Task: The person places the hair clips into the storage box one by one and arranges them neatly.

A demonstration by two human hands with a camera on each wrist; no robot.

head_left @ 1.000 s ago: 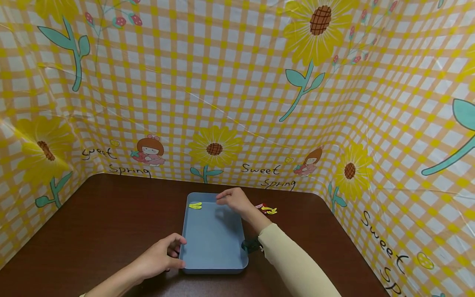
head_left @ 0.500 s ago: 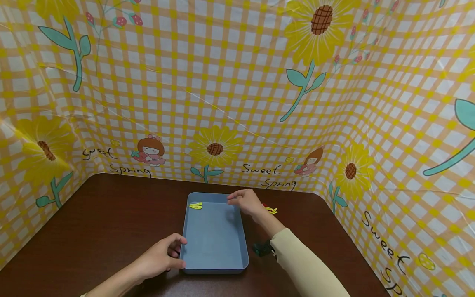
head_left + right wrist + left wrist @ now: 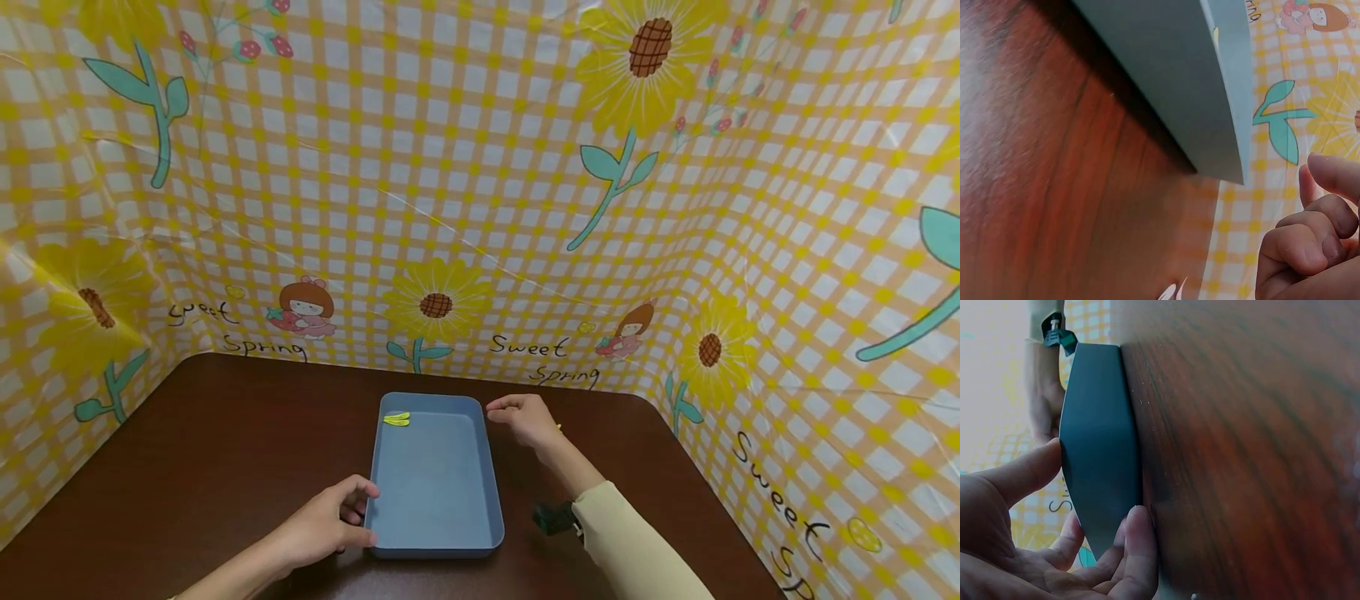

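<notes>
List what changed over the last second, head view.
Right hand moved rightward from over the far end of the blue tray to just past its right rim, now hiding most of the loose pieces there. No visible grasp or release. Unchanged: left hand gripping the tray's near-left side; yellow pieces in its far-left corner.

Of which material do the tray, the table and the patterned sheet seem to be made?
Tray: probably matte plastic, smooth and evenly coloured, though painted metal is possible.
Table: wood or laminate, slightly glossy; grain streaks and reflections show.
Sheet: perhaps thin plastic or coated fabric, faintly shiny; its creases catch light.
</notes>
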